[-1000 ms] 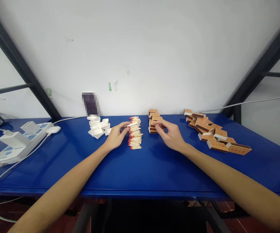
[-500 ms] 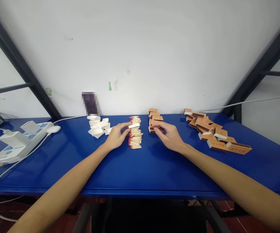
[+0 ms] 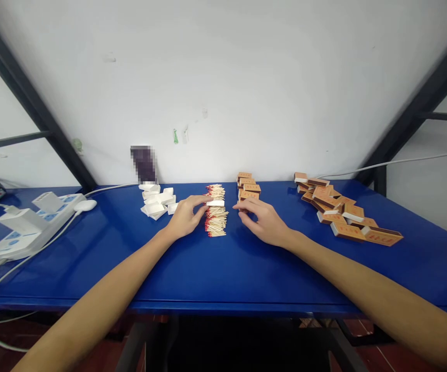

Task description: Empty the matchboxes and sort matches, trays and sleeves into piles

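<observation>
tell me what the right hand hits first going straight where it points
Probably the white tray in the left hand, or the matches around it; depth is hard to judge.

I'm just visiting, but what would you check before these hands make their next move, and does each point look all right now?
1. White tray held by the left hand: ok, the white tray is gripped at its left end.
2. Tray free of contents: cannot tell, its inside is not visible.
3. Right hand free: ok, nothing shows between its fingers.
4. Matches near both hands: ok, they lie between them, red heads mostly leftward.
5. Right hand clear of the stacked matchboxes: cannot tell, it overlaps them in view, so contact is uncertain.
6. Spare trays grouped: ok, heaped left of the left hand.
</observation>
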The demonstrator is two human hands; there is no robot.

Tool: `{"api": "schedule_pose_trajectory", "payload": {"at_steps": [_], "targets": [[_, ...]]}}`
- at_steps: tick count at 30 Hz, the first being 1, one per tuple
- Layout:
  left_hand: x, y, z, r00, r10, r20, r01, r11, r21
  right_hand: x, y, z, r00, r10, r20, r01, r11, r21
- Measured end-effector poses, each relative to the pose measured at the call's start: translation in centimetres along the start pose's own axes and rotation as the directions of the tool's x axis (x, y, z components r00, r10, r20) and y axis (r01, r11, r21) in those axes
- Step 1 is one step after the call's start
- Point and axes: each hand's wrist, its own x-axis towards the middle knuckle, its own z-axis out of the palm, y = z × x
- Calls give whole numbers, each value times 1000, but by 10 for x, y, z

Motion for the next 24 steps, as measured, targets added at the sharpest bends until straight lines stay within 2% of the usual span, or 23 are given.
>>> {"api": "schedule_pose_trajectory", "payload": {"at_steps": [6,11,15,19,24], "targets": [[1,0,0,999,-22,-41,23,1000,11,8,-19,9,957,-207,205,240,958,-155],[2,-2,-1,998,-15,-58,17,999,28,14,-24,12,928,-206,310,292,918,-266],[2,-4,-2,998,-12,-69,13,1000,24,12,-24,12,928,-194,319,289,914,-285],[2,-7,-3,994,-58,-97,62,997,44,11,-23,13,930,-209,301,299,907,-297],[5,-19,-16,982,-43,-184,70,988,141,9,-22,14,933,-215,290,301,906,-297]]}}
